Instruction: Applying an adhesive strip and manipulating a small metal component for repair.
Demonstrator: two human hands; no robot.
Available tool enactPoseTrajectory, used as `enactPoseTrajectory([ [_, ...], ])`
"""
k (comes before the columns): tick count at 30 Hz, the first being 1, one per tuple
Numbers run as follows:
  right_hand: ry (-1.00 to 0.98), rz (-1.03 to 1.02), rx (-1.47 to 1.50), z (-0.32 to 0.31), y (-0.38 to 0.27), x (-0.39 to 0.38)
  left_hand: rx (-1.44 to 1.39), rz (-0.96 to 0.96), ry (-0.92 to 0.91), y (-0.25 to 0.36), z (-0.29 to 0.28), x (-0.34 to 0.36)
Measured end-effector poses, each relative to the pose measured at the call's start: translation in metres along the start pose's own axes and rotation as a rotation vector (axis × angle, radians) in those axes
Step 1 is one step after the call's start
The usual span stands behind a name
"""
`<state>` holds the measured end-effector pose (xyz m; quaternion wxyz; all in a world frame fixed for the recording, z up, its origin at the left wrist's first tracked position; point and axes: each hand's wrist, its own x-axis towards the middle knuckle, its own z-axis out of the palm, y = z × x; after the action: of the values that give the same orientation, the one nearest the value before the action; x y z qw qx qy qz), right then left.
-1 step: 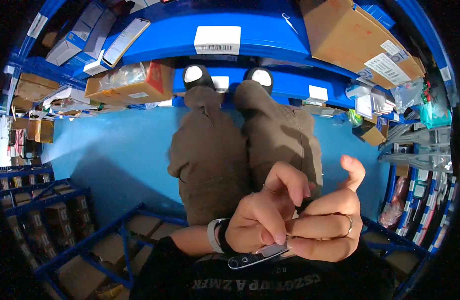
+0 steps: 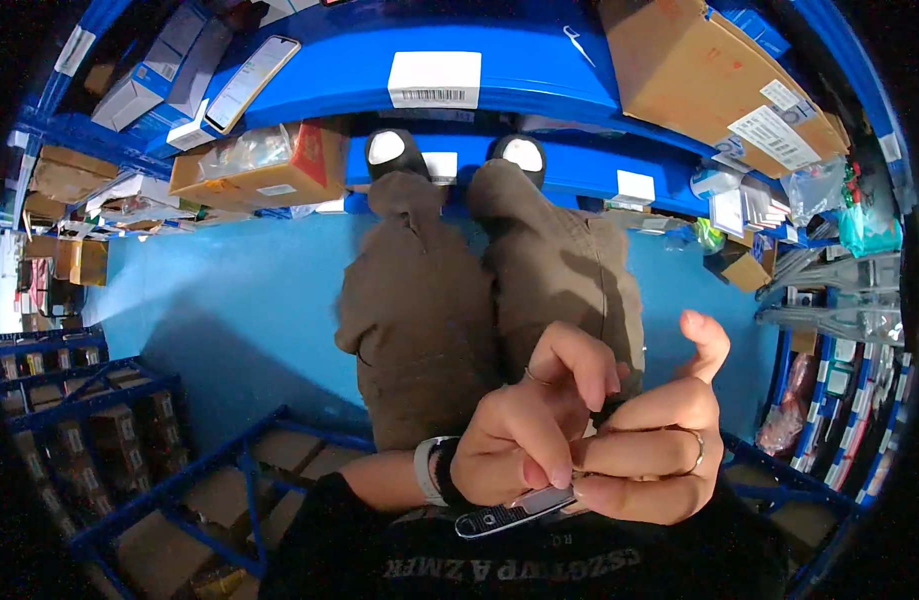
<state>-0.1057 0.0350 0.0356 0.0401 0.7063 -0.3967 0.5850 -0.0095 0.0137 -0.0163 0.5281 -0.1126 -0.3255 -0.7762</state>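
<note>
Head view: we see our left hand (image 2: 525, 440) and right hand (image 2: 650, 455) pressed together low in the frame, both pinched closed on a small dark folding knife (image 2: 515, 514) whose end pokes out beneath them. Up on the blue shelf (image 2: 540, 70), an open cardboard box (image 2: 255, 165) holds clear-wrapped packets, and a larger closed carton (image 2: 710, 70) sits to the right. Below the shelf edge, the blue floor (image 2: 230, 300) lies open left of our legs (image 2: 480, 300); racks crowd both sides.
</note>
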Motion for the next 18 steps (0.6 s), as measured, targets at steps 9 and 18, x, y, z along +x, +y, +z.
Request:
enactPoseTrajectory([
  [9,0.035,0.015,0.006,0.004,0.003,-0.007,0.102,0.104,0.059,0.004,-0.003,0.002],
  [18,-0.054,0.1,0.113,-0.001,-0.007,0.005,0.258,0.201,0.07,0.002,0.008,0.005],
])
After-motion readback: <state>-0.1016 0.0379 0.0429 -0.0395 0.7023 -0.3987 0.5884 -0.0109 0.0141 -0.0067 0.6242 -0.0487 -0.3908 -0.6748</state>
